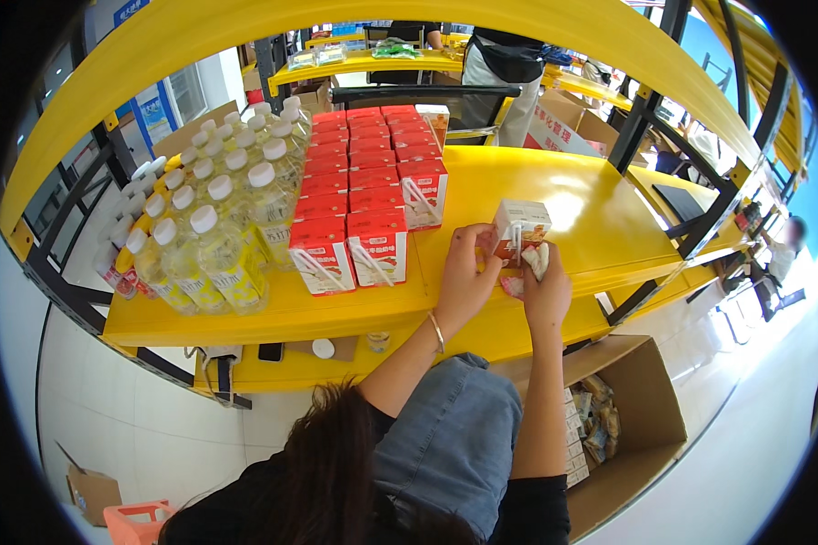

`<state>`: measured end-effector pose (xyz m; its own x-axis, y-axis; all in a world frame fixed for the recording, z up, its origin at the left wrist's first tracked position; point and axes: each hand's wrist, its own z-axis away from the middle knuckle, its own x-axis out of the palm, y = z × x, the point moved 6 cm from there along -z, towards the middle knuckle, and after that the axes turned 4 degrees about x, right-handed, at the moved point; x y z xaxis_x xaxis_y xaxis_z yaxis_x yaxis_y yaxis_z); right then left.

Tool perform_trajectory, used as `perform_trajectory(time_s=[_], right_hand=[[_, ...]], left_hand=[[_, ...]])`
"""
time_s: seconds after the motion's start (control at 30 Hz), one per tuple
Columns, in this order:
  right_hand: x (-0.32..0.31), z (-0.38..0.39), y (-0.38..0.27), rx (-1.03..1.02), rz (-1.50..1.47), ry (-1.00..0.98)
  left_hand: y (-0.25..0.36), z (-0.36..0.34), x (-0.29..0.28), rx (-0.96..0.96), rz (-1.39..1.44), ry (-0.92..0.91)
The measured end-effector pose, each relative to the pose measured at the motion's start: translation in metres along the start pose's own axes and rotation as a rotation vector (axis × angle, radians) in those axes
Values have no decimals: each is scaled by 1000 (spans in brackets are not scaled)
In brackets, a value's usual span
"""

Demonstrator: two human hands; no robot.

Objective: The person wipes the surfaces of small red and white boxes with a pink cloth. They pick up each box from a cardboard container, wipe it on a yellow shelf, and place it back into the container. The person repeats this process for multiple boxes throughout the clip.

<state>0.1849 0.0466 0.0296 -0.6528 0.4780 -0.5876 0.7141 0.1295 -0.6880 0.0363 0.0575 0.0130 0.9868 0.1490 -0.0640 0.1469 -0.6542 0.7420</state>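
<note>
My left hand [463, 272] grips the left side of a small red and white drink carton [520, 227] that stands on the yellow shelf [573, 204]. My right hand [545, 286] is at the carton's lower front and pinches a crumpled white wrapper [536, 261] against it. Both forearms rise from the lower edge over my denim-clad knee. To the left of the hands, rows of matching red and white cartons [368, 173] with white straws fill the shelf.
Clear bottles with white caps and yellow labels [214, 218] stand in rows at the shelf's left end. An open cardboard box [609, 409] with packets sits on the floor at my right. A person [509, 68] stands behind the far shelf. A lower yellow shelf [291, 368] holds small items.
</note>
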Motion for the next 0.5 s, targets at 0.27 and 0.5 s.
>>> perform_trajectory(time_s=[0.27, 0.5], right_hand=[[0, 2, 5, -61, -74, -31], [17, -10, -4, -91, 15, -22]], left_hand=[[49, -3, -7, 239, -187, 116], [103, -28, 0, 446, -833, -252]])
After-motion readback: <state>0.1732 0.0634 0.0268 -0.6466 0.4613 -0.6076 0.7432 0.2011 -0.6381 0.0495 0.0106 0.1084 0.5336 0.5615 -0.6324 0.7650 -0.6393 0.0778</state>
